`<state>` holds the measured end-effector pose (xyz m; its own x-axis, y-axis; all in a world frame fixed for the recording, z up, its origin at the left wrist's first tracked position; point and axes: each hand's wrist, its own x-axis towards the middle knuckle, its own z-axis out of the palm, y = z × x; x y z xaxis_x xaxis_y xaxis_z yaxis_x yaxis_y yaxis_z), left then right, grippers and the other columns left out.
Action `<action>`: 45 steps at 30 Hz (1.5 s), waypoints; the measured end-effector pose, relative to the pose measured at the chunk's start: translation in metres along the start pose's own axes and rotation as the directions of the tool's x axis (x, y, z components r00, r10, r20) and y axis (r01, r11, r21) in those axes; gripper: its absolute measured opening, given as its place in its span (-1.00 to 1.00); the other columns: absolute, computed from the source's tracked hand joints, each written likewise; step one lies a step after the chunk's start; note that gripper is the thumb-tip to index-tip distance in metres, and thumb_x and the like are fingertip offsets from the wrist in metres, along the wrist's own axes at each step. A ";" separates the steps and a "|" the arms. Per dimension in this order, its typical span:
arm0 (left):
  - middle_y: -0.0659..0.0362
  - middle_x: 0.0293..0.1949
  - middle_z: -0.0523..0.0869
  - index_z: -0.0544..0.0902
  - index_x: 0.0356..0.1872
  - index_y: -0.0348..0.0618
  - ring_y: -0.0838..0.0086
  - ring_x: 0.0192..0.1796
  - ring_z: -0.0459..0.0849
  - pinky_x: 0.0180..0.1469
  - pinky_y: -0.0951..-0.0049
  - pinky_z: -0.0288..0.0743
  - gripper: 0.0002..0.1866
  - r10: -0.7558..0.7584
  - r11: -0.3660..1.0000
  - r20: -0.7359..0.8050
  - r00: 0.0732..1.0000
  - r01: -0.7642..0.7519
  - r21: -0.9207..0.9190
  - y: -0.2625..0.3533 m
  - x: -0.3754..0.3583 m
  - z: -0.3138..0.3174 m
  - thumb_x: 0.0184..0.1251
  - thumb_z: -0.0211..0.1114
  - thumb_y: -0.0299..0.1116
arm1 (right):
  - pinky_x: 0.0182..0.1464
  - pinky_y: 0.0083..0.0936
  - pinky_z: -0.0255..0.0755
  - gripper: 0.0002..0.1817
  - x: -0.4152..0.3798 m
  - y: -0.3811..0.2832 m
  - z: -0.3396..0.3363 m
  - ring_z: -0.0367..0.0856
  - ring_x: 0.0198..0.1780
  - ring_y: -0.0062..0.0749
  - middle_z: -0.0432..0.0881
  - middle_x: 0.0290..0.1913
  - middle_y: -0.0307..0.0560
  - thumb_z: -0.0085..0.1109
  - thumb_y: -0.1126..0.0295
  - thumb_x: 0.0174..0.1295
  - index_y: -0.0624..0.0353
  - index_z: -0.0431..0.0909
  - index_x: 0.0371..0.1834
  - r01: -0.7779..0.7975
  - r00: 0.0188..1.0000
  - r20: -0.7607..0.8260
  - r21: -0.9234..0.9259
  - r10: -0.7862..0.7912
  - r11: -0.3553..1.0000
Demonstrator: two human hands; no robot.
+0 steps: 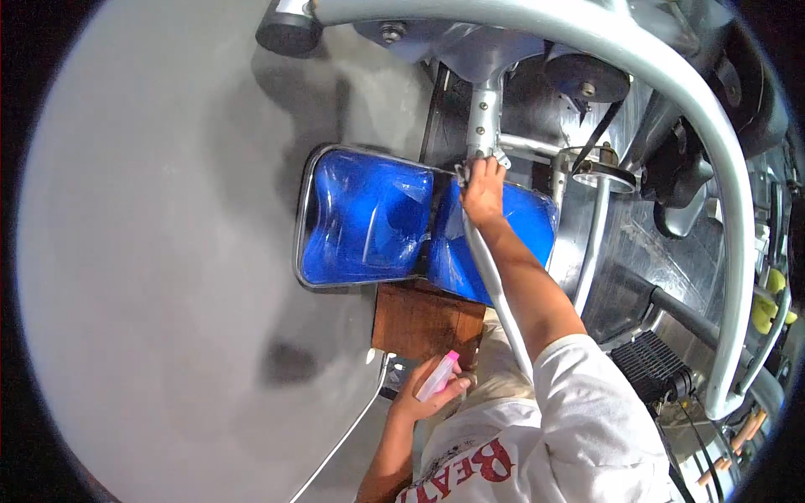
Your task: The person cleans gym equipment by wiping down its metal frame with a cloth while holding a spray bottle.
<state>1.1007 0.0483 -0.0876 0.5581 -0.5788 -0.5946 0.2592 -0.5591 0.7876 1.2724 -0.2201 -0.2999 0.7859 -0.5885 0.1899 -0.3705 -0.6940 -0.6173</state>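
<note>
Bottle of translucent whitish plastic with a bright pink cap (433, 383) sits in the left hand (418, 406), low down near the reddish-brown wooden board (423, 323). Fingers show on both sides of it, so that hand's definitely holding it. Looks light and a bit squeezy to me, not fragile, but smooth plastic could get slippery when wet. I'd hold it round the body and leave the cap alone. Can't tell how full it is.

Right hand (484, 198) is up at the foot of the grey metal post with bolts (483, 113), fingers bent near the top end of the slim silver metal tube (496, 303). Tight grip or just resting? Can't tell. That tube looks stiff and tough. The glossy blue two-part pad (369, 216) behind looks slick, probably firm foam, so I'd grab its edge.
</note>
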 end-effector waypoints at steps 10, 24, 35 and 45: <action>0.24 -0.41 0.69 0.56 -0.16 -0.19 0.58 -0.31 0.70 -0.23 0.48 0.59 -0.76 -0.012 0.995 0.007 1.000 0.012 -0.098 -0.043 -0.007 -0.017 0.26 0.45 -0.45 | 0.08 0.03 0.37 -0.58 -0.125 0.004 -0.033 0.43 -0.05 0.27 0.48 -0.06 0.22 0.26 0.53 -0.05 0.29 0.47 -0.05 -0.067 0.973 0.227 0.106 0.042 0.992; 0.26 -0.41 0.66 0.59 -0.17 -0.16 0.59 -0.35 0.62 -0.25 0.49 0.52 -0.71 -0.020 0.994 0.001 1.000 0.020 -0.110 -0.059 -0.023 -0.037 0.21 0.51 -0.32 | 0.08 -0.04 0.46 -0.43 -0.014 -0.018 0.003 0.49 -0.01 0.24 0.52 0.01 0.22 0.40 0.46 -0.14 0.30 0.45 0.02 -0.089 0.983 0.150 -0.105 0.104 0.991; 0.22 -0.38 0.65 0.54 -0.15 -0.21 0.54 -0.30 0.68 -0.26 0.46 0.56 -0.76 -0.106 0.954 -0.103 0.989 0.072 -0.290 -0.114 -0.058 -0.054 0.26 0.44 -0.48 | 0.11 -0.05 0.47 -0.56 -0.020 0.000 -0.001 0.50 0.01 0.24 0.54 -0.03 0.24 0.31 0.48 -0.06 0.31 0.45 -0.05 0.125 0.967 0.239 -0.128 -0.092 0.984; 0.23 -0.40 0.65 0.56 -0.17 -0.19 0.54 -0.30 0.67 -0.23 0.46 0.55 -0.74 -0.080 0.963 -0.067 0.995 0.060 -0.263 -0.105 -0.057 -0.046 0.25 0.47 -0.40 | 0.08 -0.04 0.56 -0.57 -0.018 -0.027 -0.011 0.59 0.01 0.22 0.61 -0.04 0.28 0.28 0.39 0.00 0.30 0.47 -0.04 -0.013 0.955 0.292 -0.117 0.046 0.993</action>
<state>1.0781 0.1679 -0.1285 0.5873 -0.4908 -0.6436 0.4904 -0.4167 0.7654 1.2634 -0.1954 -0.2785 0.8781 -0.4734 -0.0700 -0.4356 -0.7301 -0.5265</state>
